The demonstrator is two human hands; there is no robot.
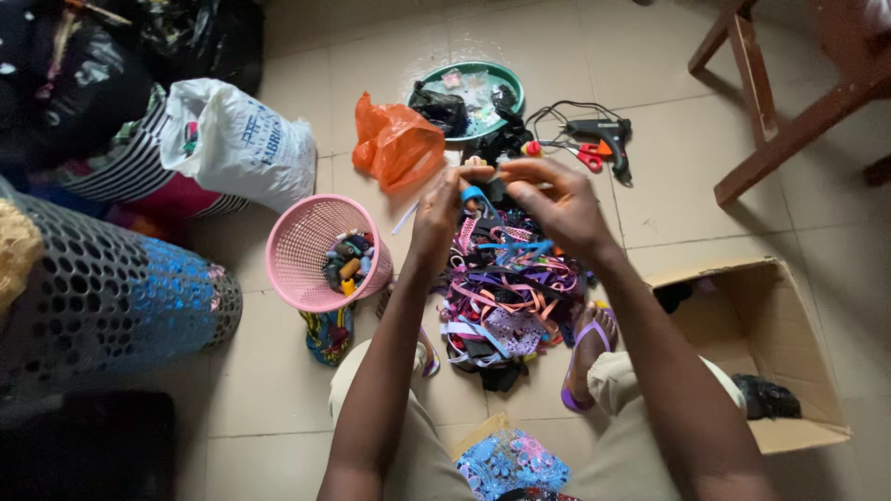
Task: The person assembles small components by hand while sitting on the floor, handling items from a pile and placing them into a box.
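Both forearms stretch forward from the lap, hands meeting above a tangled heap of coloured ribbons (506, 297) on the tiled floor (278, 390). The left hand (441, 213) is raised with fingers curled, pinching a blue ribbon strip (475, 196) that loops over its fingertips. The right hand (557, 204) arches over from the other side, thumb and forefinger closed on the same strip. A pink basket (311, 250) stands left of the heap, a glue gun (603, 139) beyond it.
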